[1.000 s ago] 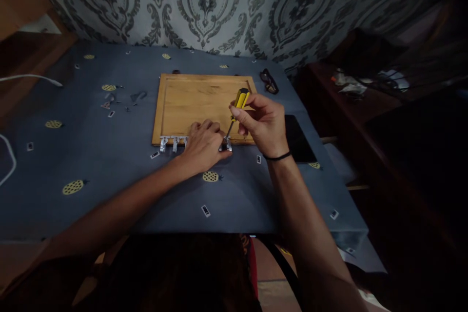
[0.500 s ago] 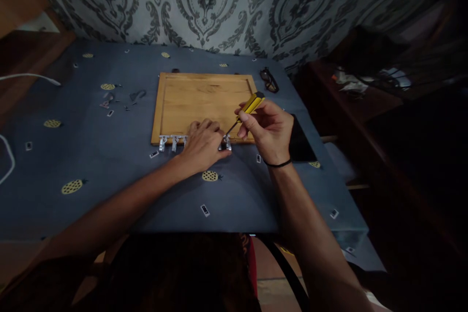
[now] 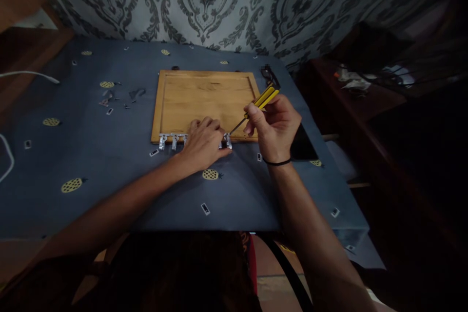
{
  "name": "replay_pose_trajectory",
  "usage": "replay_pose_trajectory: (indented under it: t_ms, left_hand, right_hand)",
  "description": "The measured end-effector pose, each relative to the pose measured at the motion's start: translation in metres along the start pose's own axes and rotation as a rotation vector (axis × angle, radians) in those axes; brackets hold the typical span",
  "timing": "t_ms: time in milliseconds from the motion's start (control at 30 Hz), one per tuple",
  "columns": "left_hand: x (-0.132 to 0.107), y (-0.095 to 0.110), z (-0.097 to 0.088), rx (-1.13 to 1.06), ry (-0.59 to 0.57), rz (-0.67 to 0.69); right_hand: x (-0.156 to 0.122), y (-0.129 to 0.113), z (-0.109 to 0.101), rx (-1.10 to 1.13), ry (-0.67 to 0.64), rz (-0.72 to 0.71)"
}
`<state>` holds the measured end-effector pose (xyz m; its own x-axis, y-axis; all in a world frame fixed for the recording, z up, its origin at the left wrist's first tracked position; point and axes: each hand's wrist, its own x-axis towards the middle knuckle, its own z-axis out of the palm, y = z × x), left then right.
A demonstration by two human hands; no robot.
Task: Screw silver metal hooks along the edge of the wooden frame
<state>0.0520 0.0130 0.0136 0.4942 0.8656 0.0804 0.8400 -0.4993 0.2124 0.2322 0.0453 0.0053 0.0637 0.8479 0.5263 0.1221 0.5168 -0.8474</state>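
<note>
Right hand (image 3: 275, 126) pinches the screwdriver (image 3: 262, 100), its tip at the metal piece (image 3: 229, 142) along the near edge of the wooden board (image 3: 204, 97). Left hand (image 3: 204, 142) covers this edge; its grip I cannot tell. Keeping the screwdriver more upright would probably help.

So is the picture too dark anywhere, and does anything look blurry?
Head view: dim light, with the far right almost black; head view: the wooden board and yellow screwdriver show fairly clearly; head view: the clutter on the right looks smeary, too murky to make out.
</note>
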Motion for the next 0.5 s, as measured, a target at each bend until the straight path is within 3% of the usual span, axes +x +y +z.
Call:
replay_pose_trajectory:
  t_ms: [267,500]
  left_hand:
    - [0.0001,0.0010,-0.0005,0.004,0.005,-0.001]
    - [0.0004,0.0047,-0.0067,0.021,-0.061,-0.022]
  right_hand:
    - [-0.0007,0.0013,0.0056,0.037,0.018,-0.015]
    - [-0.0012,0.0008,0.0047,0.021,0.000,0.012]
